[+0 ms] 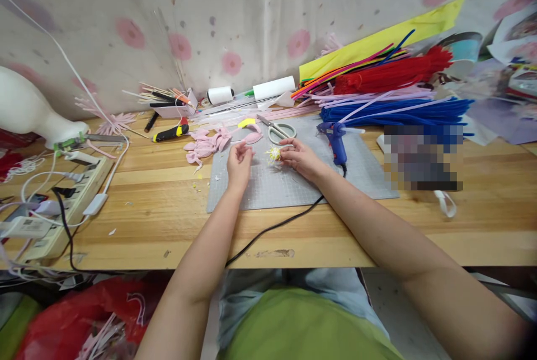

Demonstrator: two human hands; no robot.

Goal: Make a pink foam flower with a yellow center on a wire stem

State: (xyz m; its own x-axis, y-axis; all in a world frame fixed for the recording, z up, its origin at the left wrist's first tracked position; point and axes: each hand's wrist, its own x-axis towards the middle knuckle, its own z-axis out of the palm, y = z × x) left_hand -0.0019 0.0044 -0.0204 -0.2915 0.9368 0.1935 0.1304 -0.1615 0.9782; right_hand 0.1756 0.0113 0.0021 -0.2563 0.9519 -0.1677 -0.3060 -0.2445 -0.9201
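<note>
Hands (298,157) apart; spiky yellow-white tuft (273,153) in right

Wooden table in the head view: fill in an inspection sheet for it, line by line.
Surface: wooden table with a gray mat on it.
Work pieces: yellow-and-white piece above the mat; pink petals by the mat's left edge.
Tools: scissors and blue glue gun, both on the mat.
Clutter: scraps on the wood; red bundle and blue bundle at the back.
Left hand: fingers curled; any hold unclear.
Right hand: holds the yellow-and-white piece.
Cables: black cord reaches the front edge; power strip at left, plugs in it.
Surroundings: flowered curtain behind; red bag below.
</note>
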